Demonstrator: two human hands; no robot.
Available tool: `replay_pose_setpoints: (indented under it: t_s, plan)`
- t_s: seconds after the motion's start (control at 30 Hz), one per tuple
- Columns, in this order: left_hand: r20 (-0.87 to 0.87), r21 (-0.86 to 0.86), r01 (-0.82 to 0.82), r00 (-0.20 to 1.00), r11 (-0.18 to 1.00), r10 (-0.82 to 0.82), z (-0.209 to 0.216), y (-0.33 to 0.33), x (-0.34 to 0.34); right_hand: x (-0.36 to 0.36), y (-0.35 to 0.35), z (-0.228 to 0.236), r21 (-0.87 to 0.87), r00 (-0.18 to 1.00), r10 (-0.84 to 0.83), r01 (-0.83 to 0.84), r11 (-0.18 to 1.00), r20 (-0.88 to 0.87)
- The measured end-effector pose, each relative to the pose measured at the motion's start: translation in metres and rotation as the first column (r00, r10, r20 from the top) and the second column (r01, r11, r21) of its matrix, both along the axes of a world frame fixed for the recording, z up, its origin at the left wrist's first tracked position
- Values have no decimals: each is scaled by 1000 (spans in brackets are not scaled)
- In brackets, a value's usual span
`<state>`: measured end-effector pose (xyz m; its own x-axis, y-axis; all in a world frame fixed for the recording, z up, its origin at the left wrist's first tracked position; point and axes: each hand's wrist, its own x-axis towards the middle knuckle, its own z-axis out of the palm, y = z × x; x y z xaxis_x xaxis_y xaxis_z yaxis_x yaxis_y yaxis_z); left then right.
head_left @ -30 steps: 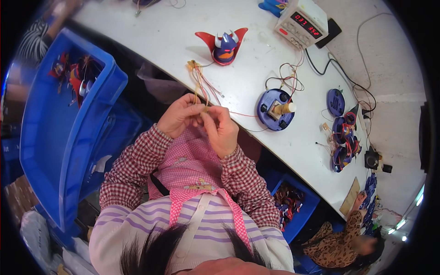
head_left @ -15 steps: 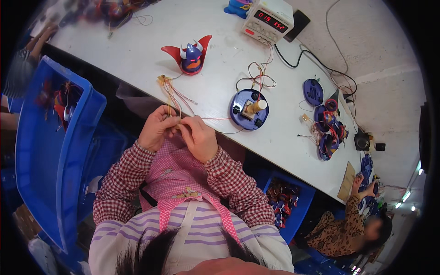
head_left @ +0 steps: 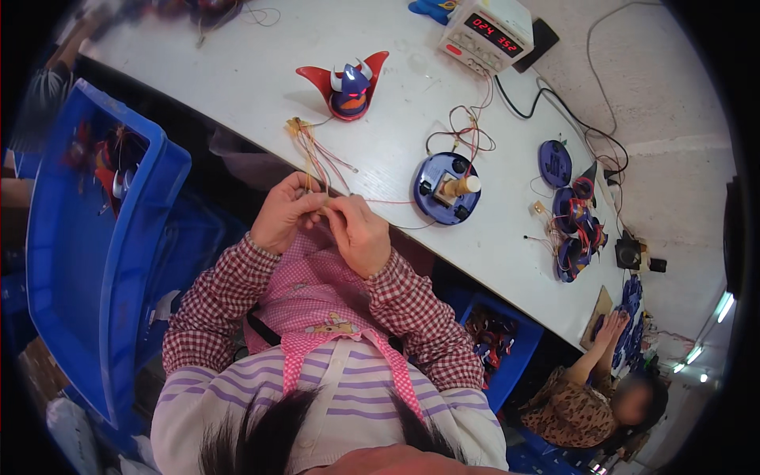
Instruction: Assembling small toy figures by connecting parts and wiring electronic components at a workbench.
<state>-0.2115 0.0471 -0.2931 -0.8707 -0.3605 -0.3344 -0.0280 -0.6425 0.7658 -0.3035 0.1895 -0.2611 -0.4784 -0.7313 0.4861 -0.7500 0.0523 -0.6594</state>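
My left hand [head_left: 286,212] and my right hand [head_left: 362,233] meet at the table's near edge, both closed in a pinch on thin wires. A small tan part shows between the fingertips, mostly covered. Loose red, white and yellow wires [head_left: 321,156] lie just beyond my left hand, some running into my fingers. From beside my right hand a red wire leads to a round purple base [head_left: 425,176], which carries a board and a cream-coloured cylinder. Farther off stands a purple toy figure [head_left: 349,101] with white horns, a red winged collar and glowing red eyes.
A bench power supply [head_left: 484,39] stands at the back, cabled toward the base. Several toy parts [head_left: 571,229] and a purple disc [head_left: 555,163] lie to the right. Blue bins [head_left: 119,261] are at left, another bin [head_left: 518,356] below the table. A co-worker [head_left: 570,408] sits at right.
The view has shifted slightly, so the table things appear farther right. My hands keep their pinch at the table edge. The co-worker's hands have come closer together.
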Motion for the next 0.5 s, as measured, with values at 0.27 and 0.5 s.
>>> replay_pose_setpoints:
  t_s: [0.27, 0.5]
  plan:
    - [58, 78, 25, 998, 997, -30, 3, 1, 1, -1, -1, 7, 67, 1000, -8, 7, 998, 20]
    - [157, 123, 31, 986, 992, -50, 10, 0, -1, 8, -6, 15, 116, 991, -114, 105, 988, 72]
